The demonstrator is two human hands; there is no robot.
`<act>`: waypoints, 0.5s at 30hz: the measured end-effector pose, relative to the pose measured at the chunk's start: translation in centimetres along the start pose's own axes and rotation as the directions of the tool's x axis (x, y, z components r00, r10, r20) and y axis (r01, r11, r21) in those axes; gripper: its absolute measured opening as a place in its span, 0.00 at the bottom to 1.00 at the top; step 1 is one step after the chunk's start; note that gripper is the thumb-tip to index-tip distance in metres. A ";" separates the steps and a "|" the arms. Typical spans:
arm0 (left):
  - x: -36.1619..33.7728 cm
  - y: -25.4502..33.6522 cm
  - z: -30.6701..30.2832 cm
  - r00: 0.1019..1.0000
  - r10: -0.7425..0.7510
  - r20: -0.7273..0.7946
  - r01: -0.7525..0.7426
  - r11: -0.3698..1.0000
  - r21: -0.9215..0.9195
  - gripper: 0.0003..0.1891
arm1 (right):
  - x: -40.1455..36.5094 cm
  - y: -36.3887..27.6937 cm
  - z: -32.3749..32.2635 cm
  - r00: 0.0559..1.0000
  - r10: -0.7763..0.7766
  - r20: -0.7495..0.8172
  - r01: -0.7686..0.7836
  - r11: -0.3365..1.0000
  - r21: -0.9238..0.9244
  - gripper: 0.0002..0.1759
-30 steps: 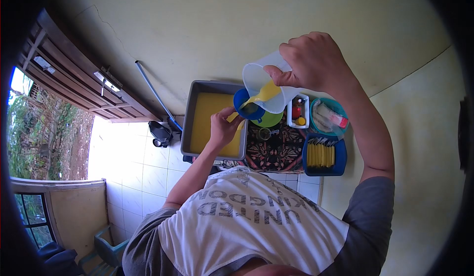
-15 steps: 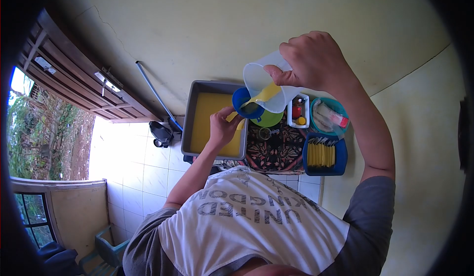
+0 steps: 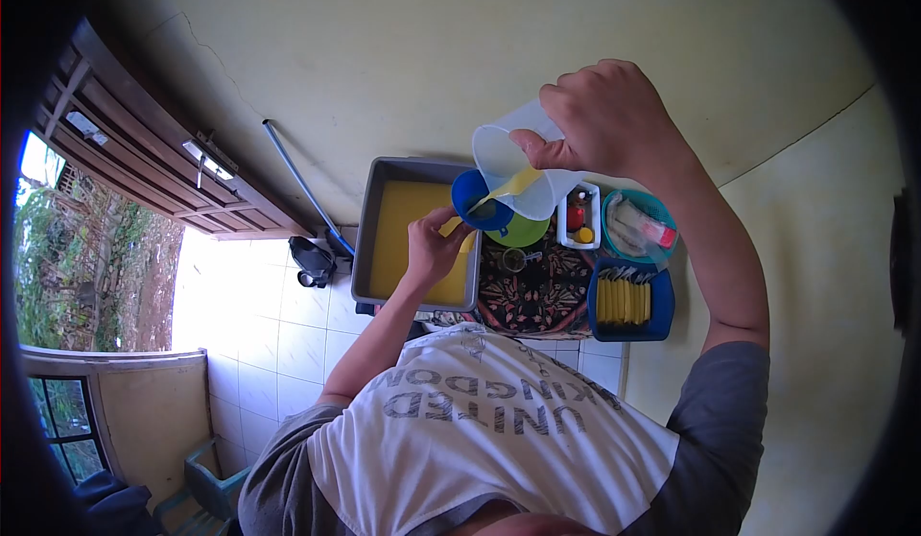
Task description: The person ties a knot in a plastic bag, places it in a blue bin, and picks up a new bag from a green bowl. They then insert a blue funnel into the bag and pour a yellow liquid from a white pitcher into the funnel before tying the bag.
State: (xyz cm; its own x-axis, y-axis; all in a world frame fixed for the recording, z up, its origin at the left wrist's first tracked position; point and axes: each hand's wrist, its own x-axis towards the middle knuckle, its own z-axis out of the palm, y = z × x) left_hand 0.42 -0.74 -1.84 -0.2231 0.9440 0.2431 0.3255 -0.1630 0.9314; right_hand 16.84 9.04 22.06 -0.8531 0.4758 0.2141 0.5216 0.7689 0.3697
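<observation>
My right hand (image 3: pixel 609 119) grips a translucent plastic measuring jug (image 3: pixel 494 152), tilted with its mouth down to the left. Yellow liquid (image 3: pixel 518 184) runs from its lip into a blue funnel (image 3: pixel 467 190). Fingers of my left hand (image 3: pixel 434 246) are closed at the funnel's underside; something yellow shows just below them, too small to make out. Beneath and left of the funnel stands a grey rectangular tub (image 3: pixel 363 238) holding yellow liquid. A lime-green round container (image 3: pixel 526 233) sits partly hidden behind the funnel and jug.
On the dark patterned cloth (image 3: pixel 537 291) stands a small clear cup (image 3: pixel 513 261). To the right are a white tray (image 3: pixel 564 238) with small bottles, a teal basket (image 3: pixel 614 197) with plastic packets, and a blue basin (image 3: pixel 662 320) of slim yellow filled sleeves. A wall (image 3: pixel 384 56) rises behind.
The jug is tipped slightly further and the yellow liquid in it has dropped a little. The stream into the funnel looks thinner. My left hand stays in place.
</observation>
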 end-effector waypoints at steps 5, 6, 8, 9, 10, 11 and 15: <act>0.1 -0.2 0.1 1.000 0.016 -0.001 -0.016 1.000 -0.010 0.12 | 0.1 -0.1 -0.1 0.999 -0.039 -0.034 0.038 0.999 -0.021 0.29; 0.1 -0.2 0.1 1.000 0.018 -0.003 -0.018 1.000 -0.008 0.12 | 0.1 -0.1 -0.1 0.999 -0.038 -0.033 0.037 0.999 -0.020 0.29; 0.1 -0.1 0.2 1.000 0.012 0.000 -0.012 1.000 0.004 0.12 | 0.1 -0.1 -0.1 0.998 -0.051 -0.026 0.051 0.999 -0.019 0.30; 0.2 -0.1 0.2 1.000 0.005 0.001 -0.005 1.000 0.016 0.12 | 0.1 -0.1 -0.2 0.998 -0.051 -0.026 0.050 0.999 -0.019 0.30; 0.2 0.0 0.2 1.000 0.005 0.002 -0.005 1.000 0.016 0.12 | 0.1 -0.1 -0.2 0.998 -0.051 -0.025 0.050 0.998 -0.022 0.30; 0.2 0.0 0.2 1.000 0.005 -0.001 -0.005 1.000 0.008 0.12 | 0.1 -0.1 -0.3 0.998 -0.051 -0.024 0.050 0.998 -0.026 0.30; 0.3 -0.3 0.2 1.000 0.018 -0.007 -0.017 1.000 0.017 0.11 | 0.1 -0.1 -0.2 0.997 -0.060 -0.052 0.058 0.998 -0.029 0.30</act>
State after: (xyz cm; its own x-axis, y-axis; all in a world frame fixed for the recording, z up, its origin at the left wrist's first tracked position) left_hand 0.47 -0.38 -2.15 -0.2236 0.9390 0.2612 0.3445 -0.1746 0.9224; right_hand 16.75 8.90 22.27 -0.8822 0.4060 0.2384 0.4704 0.7827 0.4076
